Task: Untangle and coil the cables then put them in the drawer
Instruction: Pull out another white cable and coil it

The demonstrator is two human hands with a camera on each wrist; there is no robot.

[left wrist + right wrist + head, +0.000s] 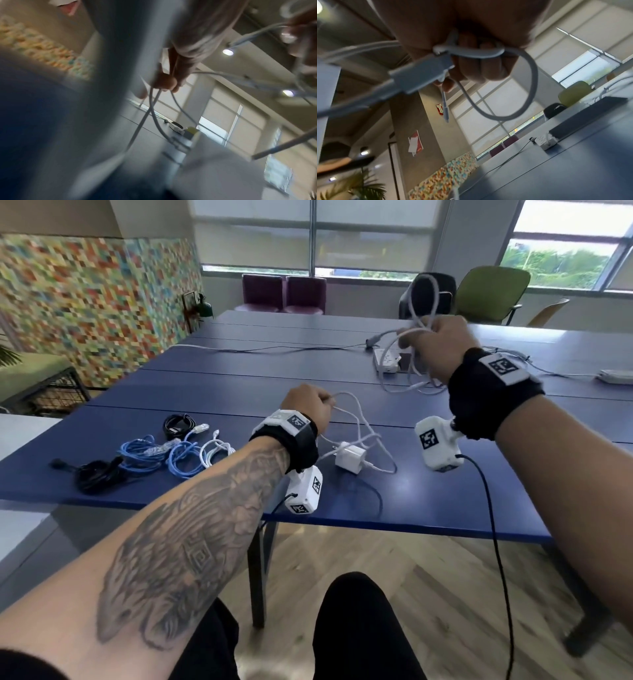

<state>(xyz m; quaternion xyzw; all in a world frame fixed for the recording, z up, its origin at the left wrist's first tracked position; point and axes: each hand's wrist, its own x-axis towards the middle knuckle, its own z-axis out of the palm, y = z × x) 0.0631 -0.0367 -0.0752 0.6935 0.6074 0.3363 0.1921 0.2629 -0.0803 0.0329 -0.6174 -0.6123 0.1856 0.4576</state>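
The white cable runs above the blue table, from its charger block up to both hands. The left hand pinches it with curled fingers. The right hand holds gathered loops higher, in a closed fist. Coiled blue cables lie at left.

Left wrist view is mostly smear; a grey blur fills the whole side behind the left hand, so the palm is lost and only fingertips show on the white cable; where those strands end below the hand cannot be told. From the head, the right hand turns its back to the camera, fingers hidden; how many loops it holds is unclear. In the right wrist view the upper hand is cut by the top edge; a blurred connector sits just beside the fingers, type unreadable.
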